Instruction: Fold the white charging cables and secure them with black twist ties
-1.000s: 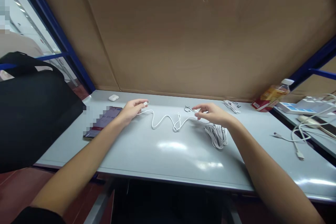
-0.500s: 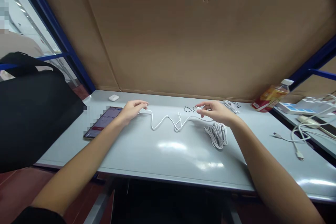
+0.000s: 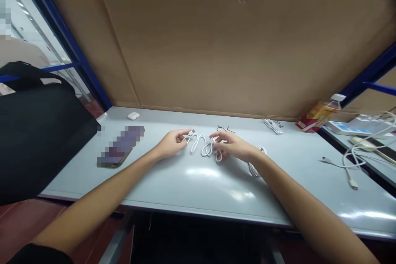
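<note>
A white USB cable [image 3: 203, 145] lies in loose loops on the grey table, stretched between my two hands. My left hand [image 3: 173, 143] pinches it close to its USB plug [image 3: 192, 132], which points up and away from me. On the other side, my right hand [image 3: 231, 145] has its fingers closed on the cable's other end, and a small loop hangs below them. Part of a coiled white cable bundle [image 3: 254, 169] shows beside my right wrist; the forearm hides the rest. Thin black twist ties [image 3: 225, 129] lie just behind my right hand.
At the back right are another coiled white cable [image 3: 272, 126] and a drink bottle [image 3: 320, 113]. Loose white cables [image 3: 352, 163] lie at the right edge. On the left are a phone [image 3: 122, 146], a white earbud case [image 3: 133, 116] and a black bag [image 3: 43, 132]. A cardboard panel [image 3: 198, 49] stands behind.
Both hands have moved closer together and slightly toward me, bunching the cable between them into tighter loops. My right forearm now covers much of the coiled bundle.
</note>
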Demonstrator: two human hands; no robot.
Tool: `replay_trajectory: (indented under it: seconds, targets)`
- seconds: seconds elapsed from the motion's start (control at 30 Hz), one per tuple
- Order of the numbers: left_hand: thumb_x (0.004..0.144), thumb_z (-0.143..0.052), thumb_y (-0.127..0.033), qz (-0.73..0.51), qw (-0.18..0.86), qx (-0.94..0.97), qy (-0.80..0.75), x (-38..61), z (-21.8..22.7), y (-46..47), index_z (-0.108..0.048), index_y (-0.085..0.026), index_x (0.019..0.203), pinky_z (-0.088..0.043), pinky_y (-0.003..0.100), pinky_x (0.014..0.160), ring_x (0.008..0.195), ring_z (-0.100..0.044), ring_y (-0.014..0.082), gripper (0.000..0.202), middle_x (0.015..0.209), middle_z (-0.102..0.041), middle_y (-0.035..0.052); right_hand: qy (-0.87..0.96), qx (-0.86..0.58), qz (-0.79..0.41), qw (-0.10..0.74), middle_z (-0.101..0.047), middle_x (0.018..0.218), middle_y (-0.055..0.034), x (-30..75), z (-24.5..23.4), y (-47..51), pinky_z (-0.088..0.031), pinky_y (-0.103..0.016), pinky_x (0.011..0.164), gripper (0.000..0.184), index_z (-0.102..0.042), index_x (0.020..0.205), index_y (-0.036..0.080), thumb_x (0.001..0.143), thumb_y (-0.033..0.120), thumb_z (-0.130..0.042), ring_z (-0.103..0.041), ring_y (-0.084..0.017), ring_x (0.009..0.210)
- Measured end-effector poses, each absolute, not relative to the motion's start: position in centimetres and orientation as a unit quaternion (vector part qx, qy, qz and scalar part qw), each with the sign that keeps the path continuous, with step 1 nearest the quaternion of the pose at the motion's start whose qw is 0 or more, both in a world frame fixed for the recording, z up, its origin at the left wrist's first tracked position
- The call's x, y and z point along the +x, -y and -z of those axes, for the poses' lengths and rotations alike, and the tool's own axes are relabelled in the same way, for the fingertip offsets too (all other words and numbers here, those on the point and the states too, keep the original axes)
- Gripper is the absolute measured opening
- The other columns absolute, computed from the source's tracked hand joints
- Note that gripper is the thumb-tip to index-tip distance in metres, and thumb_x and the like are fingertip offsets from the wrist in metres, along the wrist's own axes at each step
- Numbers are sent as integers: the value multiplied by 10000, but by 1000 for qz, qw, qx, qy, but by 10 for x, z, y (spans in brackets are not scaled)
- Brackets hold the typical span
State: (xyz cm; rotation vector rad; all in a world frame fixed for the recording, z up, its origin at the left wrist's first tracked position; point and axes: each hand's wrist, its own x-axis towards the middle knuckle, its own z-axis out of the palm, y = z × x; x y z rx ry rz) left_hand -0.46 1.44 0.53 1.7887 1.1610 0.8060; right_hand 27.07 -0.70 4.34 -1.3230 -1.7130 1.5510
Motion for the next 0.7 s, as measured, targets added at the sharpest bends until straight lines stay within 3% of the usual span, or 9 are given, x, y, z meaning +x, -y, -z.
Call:
replay_trajectory:
  seconds: [0.1,0.2,0.37,0.5,0.6,0.7]
  targets:
    - [809,-678,-277,-324,416,709,-469,-1,-4,-11,-582,-151,1450,-560,332,806,907,-722,220,660,1189,-744,124,586,-475,-598,270,-663,856,-1,261,-42,13,-598,-347,731,312,-558,1114,233,834,235,-696,-702,-163,686]
    - [829,-692,-325,-340,413,709,-460,4,-4,-8,-629,-149,1402,-559,373,934,1075,-713,269,602,1338,-686,144,564,-490,-589,307,-651,816,13,253,-40,15,-605,-351,740,311,-533,1029,231,802,213,-744,-711,-168,704]
    - [921,-634,-481,-290,368,784,-406,12,-8,2,-618,-225,1423,-455,436,1115,1307,-590,299,564,1451,-615,99,561,-484,-553,381,-653,793,14,240,-26,15,-600,-344,709,347,-501,939,226,766,265,-799,-710,-175,717]
    - [855,-722,-531,-234,269,849,-391,20,-9,12,-562,-250,1474,-486,445,1040,1246,-583,318,699,1337,-673,108,568,-460,-533,426,-638,824,14,230,-14,18,-588,-355,721,364,-478,869,226,749,332,-806,-694,-170,724]
    - [970,-590,-434,-240,241,864,-370,23,-7,13,-653,-272,1366,-508,393,965,1147,-619,275,432,1212,-726,74,629,-479,-458,407,-631,799,3,228,-13,19,-548,-346,682,324,-482,822,228,779,375,-767,-661,-179,710]
    - [1010,-514,-365,-277,242,857,-362,23,-6,9,-714,-247,1260,-498,373,970,1134,-637,252,341,1249,-720,69,731,-492,-287,376,-642,859,-36,233,-16,19,-516,-368,729,214,-544,822,222,838,366,-701,-625,-206,794]
